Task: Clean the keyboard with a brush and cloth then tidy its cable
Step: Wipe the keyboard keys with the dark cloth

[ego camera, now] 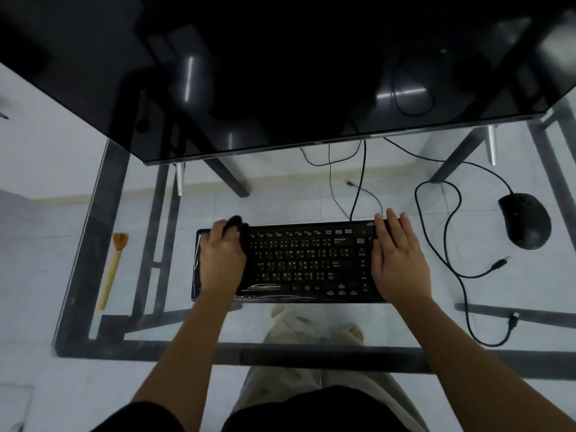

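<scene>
Left hand bunches what looks like a dark cloth at the top-left of the keyboard, mid-desk. Right hand lies flat, steadying it. We'd wipe row by row, lightly. Brush is parked off left.
</scene>
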